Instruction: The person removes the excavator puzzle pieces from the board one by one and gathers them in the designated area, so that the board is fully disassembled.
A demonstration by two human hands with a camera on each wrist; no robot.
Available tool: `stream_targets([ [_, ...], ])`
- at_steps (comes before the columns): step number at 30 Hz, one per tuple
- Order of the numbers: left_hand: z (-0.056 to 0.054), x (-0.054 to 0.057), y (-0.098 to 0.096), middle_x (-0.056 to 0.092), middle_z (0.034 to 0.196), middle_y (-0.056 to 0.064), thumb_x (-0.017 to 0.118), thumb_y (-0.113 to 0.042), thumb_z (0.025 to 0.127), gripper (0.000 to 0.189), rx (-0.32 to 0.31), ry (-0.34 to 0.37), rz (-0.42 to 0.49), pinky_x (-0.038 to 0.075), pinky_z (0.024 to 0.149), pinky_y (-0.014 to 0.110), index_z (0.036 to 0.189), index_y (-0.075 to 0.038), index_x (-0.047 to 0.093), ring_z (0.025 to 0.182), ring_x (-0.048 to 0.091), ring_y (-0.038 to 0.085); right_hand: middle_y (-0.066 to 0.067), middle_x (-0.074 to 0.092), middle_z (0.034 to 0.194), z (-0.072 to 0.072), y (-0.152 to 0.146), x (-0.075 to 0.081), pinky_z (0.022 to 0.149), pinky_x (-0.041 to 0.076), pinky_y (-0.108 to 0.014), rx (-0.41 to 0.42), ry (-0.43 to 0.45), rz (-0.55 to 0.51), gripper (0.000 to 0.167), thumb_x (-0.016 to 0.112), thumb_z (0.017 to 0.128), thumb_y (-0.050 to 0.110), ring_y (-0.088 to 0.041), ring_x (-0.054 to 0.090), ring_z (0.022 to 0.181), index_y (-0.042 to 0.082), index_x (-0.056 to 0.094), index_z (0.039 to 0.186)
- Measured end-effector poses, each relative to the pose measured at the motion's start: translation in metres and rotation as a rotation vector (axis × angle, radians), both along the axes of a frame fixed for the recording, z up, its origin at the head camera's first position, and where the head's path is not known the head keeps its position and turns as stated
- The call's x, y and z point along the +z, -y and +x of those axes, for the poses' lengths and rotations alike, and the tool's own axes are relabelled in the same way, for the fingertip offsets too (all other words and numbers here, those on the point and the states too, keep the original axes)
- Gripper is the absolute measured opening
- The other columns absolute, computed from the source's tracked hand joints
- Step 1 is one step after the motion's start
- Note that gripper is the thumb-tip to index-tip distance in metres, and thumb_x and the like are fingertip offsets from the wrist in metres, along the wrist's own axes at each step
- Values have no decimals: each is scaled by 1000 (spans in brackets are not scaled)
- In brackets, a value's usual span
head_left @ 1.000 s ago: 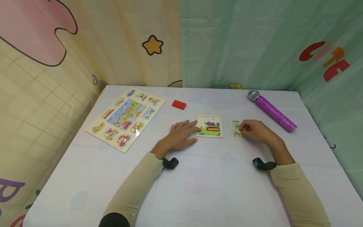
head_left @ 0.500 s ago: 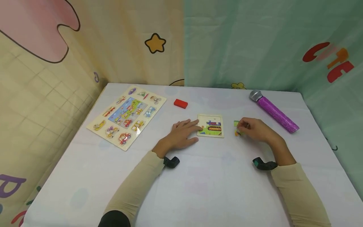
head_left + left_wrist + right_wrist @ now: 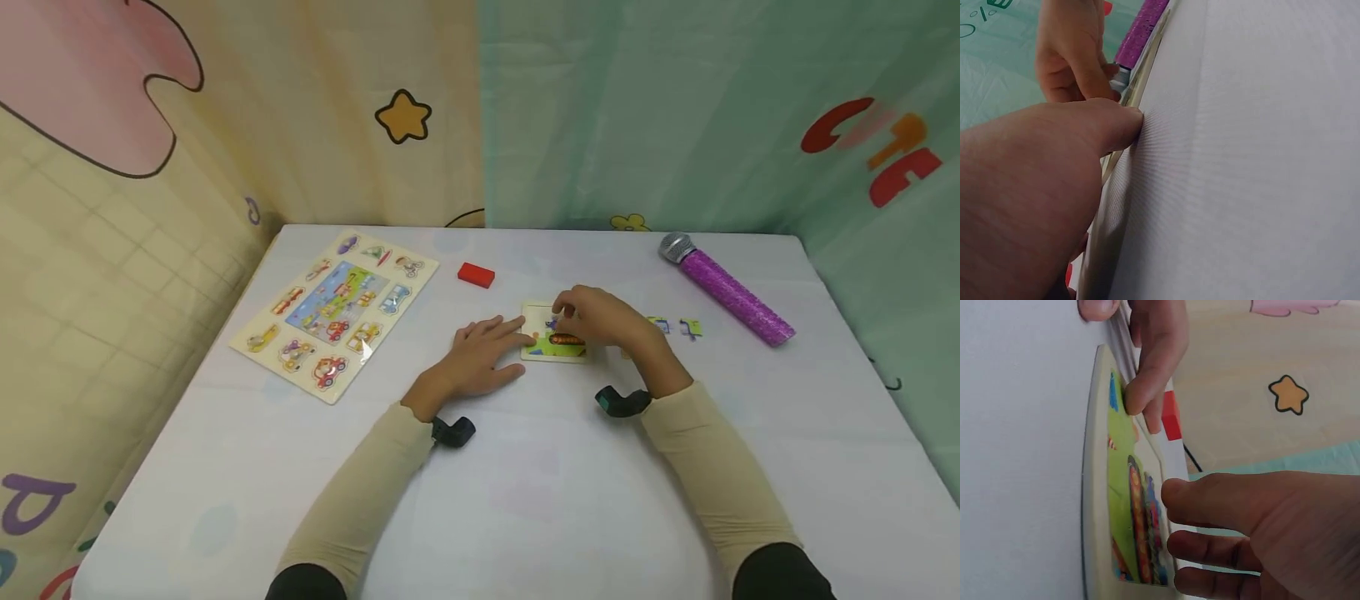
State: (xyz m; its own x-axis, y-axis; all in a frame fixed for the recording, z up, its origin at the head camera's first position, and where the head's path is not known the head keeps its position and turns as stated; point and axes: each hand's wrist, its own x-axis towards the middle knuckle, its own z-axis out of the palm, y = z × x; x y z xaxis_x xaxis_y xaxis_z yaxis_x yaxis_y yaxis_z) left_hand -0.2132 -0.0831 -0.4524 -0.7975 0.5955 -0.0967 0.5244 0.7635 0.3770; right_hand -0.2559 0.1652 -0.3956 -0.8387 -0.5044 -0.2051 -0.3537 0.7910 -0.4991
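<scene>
A small square puzzle board [image 3: 555, 358] with a cream frame and a picture of a tracked vehicle lies on the white table. My left hand [image 3: 480, 358] is spread flat at its left side, fingertips on the board's edge, the thumb near the tabletop. Over the board's upper part is my right hand [image 3: 600, 317], thumb and fingers bent toward the picture. In the right wrist view its thumb [image 3: 1210, 497] and fingertips come right to the picture's edge. I cannot tell whether a piece is between them. Loose puzzle pieces [image 3: 691, 328] lie right of the board, partly behind the right wrist.
A large vehicle puzzle board [image 3: 337, 312] lies at the left of the table. A red block [image 3: 476, 276] is behind the small board. At the back right lies a purple glitter microphone [image 3: 727, 287]. Printed curtains [image 3: 637, 125] hang behind the table.
My right hand has moved left from the loose pieces to above the small puzzle board, uncovering pieces farther right. My left hand has stayed in place.
</scene>
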Motion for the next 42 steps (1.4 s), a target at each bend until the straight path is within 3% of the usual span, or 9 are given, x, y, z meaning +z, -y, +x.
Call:
stream_targets([
  [4,0,1,1,20,167,-9,54,-48,101,50,-5,13,-6,18,114,56,150,-38,48,152,14,26,-12,62,106,-8,7,-10,88,51,-44,-11,-15,40,25,71,95,13,-26,59,94,3,69,118],
  [14,-1,0,1,21,167,-10,55,-48,101,50,2,-1,-15,19,113,54,150,-39,48,152,15,25,-11,55,102,-17,-1,-25,84,46,-40,4,39,-89,22,70,94,8,-27,50,94,2,64,114],
  [20,-1,2,0,20,167,-10,54,-48,101,50,-1,4,-15,19,113,54,150,-39,48,152,14,25,-12,54,104,-15,-3,-25,84,44,-40,14,11,-97,22,71,93,8,-27,48,95,2,64,113],
  [26,0,4,1,21,167,-9,54,-47,102,50,-7,1,-10,20,113,54,150,-38,48,152,15,26,-14,53,108,-14,-3,-24,88,46,-41,14,32,-132,23,69,94,5,-28,50,97,1,58,114],
  [31,-1,3,2,21,167,-8,55,-47,101,50,-4,1,-8,20,112,54,150,-37,48,152,15,26,-12,59,111,-15,-5,-22,84,49,-40,34,53,-186,23,67,95,3,-27,55,93,5,54,114],
  [42,-2,2,2,21,167,-8,54,-48,101,50,-8,-3,-5,19,113,55,150,-37,48,152,15,26,-8,64,105,-16,-12,-23,83,50,-41,30,43,-244,19,66,97,4,-25,60,95,8,60,114],
])
